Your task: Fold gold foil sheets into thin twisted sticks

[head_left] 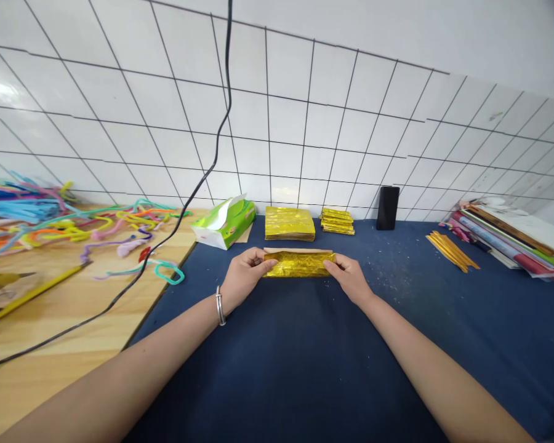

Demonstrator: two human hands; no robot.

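Note:
A sheet of gold foil paper [300, 264] is stretched level between my two hands, just above the dark blue cloth. Its far edge shows a pale brown strip. My left hand [247, 271], with a silver bangle at the wrist, pinches the left end between thumb and fingers. At the right end my right hand [348, 275] grips the sheet the same way. Just behind it lies a stack of flat gold foil paper [289, 223]. To the right of that stack is a smaller pile of narrow folded gold strips [337, 221].
Left of the stacks sits a green tissue pack [226, 221]. A black phone [388, 208] leans on the tiled wall. Loose gold strips [452, 251] and piled books [512, 240] lie at right. Colourful pipe cleaners [92, 231] cover the wooden board; a black cable [219, 129] crosses the left side.

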